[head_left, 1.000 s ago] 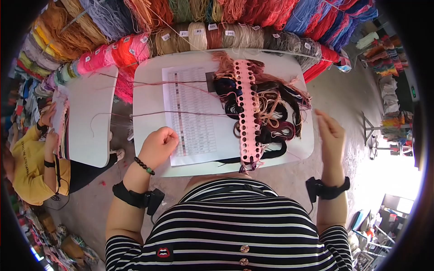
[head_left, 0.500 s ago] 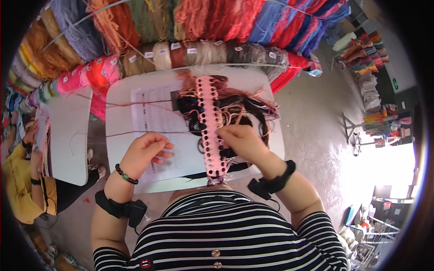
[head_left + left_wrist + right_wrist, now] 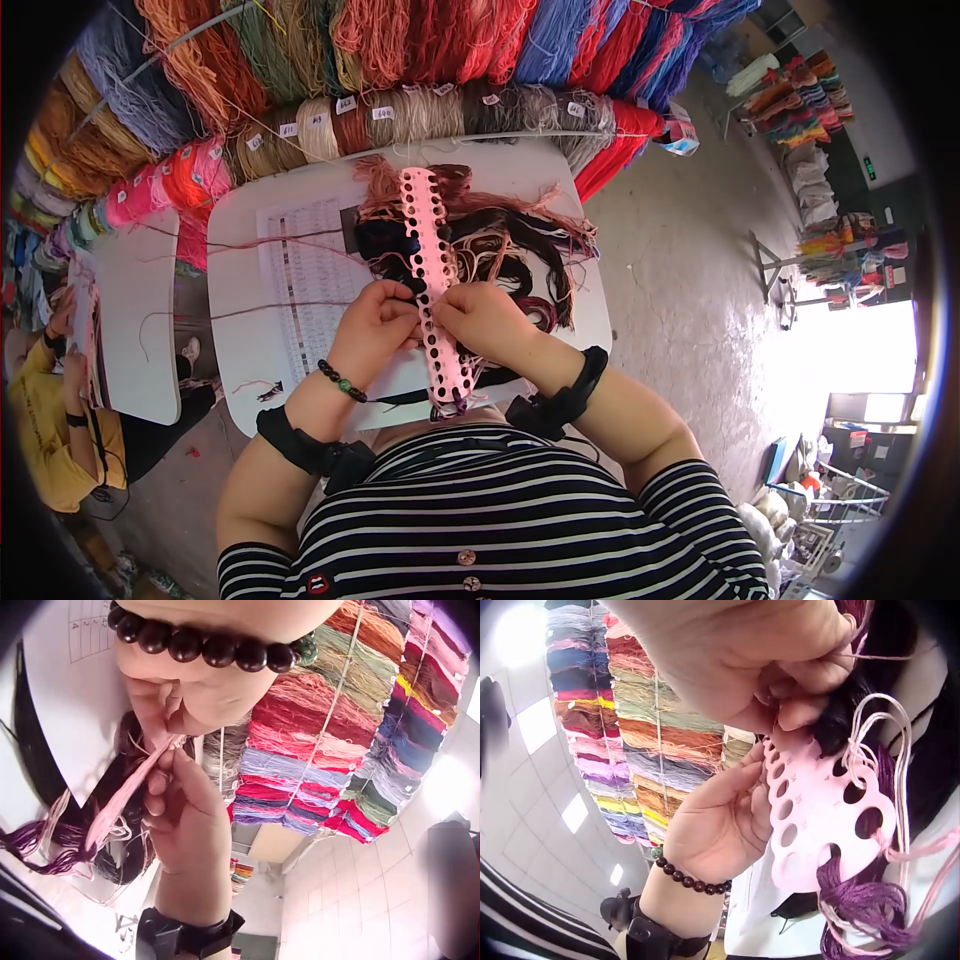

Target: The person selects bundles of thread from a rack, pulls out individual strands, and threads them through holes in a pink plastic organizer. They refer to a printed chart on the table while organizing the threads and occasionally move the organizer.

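Observation:
A pink card with holes along both edges (image 3: pixel 437 342) lies lengthwise on the white table, dark, purple and pink thread looped through it. The left hand (image 3: pixel 374 335) has its curled fingertips at the card's left edge. From the other side the right hand (image 3: pixel 492 322) meets it, thumb and fingers pinched together over the card. The right wrist view shows the right hand (image 3: pixel 757 660) pinching thread above the card (image 3: pixel 817 817), with the left hand (image 3: pixel 720 825) cupped along the card's edge. Fingertips of both hands nearly meet in the left wrist view.
A printed chart (image 3: pixel 300 290) lies left on the white table (image 3: pixel 235 210), with single threads across it. Labelled skeins (image 3: pixel 400 120) line the far edge, below hanging yarn (image 3: pixel 380 45). A person in yellow (image 3: pixel 60 440) sits at another table (image 3: pixel 135 330) on the left.
The right hand has come in from beyond the table's right side to the card, and the left hand has moved right to the card's edge. The head view has shifted.

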Action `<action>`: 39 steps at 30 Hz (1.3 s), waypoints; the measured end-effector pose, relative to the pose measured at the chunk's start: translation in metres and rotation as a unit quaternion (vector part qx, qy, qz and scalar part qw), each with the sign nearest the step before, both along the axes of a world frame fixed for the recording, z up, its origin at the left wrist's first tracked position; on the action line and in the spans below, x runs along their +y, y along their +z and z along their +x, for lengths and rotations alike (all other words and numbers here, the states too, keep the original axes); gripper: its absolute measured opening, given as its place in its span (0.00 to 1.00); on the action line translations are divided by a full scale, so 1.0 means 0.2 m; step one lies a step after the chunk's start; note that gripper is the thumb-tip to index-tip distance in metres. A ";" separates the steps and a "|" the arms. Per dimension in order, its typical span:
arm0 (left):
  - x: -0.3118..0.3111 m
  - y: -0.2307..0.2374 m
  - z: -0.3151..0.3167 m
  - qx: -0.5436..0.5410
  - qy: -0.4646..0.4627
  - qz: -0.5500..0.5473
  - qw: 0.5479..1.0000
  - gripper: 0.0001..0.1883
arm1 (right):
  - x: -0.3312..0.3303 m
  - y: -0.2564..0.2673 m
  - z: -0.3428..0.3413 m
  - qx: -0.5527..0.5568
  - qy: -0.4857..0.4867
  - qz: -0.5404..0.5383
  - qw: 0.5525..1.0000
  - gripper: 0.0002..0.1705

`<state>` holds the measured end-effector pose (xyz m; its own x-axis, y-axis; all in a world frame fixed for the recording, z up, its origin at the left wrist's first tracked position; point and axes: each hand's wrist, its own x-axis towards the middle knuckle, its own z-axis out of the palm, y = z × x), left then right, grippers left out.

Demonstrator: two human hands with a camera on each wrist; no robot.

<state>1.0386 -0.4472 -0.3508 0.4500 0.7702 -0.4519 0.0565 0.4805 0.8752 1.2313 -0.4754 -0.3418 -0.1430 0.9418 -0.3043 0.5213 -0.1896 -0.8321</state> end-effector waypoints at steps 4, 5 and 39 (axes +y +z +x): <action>0.01 0.00 0.02 0.007 0.005 0.013 1.000 0.18 | 0.02 0.06 -0.01 -0.092 0.046 0.055 0.993 0.16; 0.01 0.02 0.03 0.010 0.007 0.013 1.000 0.18 | 0.03 0.06 -0.01 -0.109 0.058 0.079 0.989 0.16; 0.19 0.28 -0.89 -0.062 0.223 0.096 0.968 0.16 | 0.06 0.06 0.02 0.154 0.010 -0.157 0.976 0.14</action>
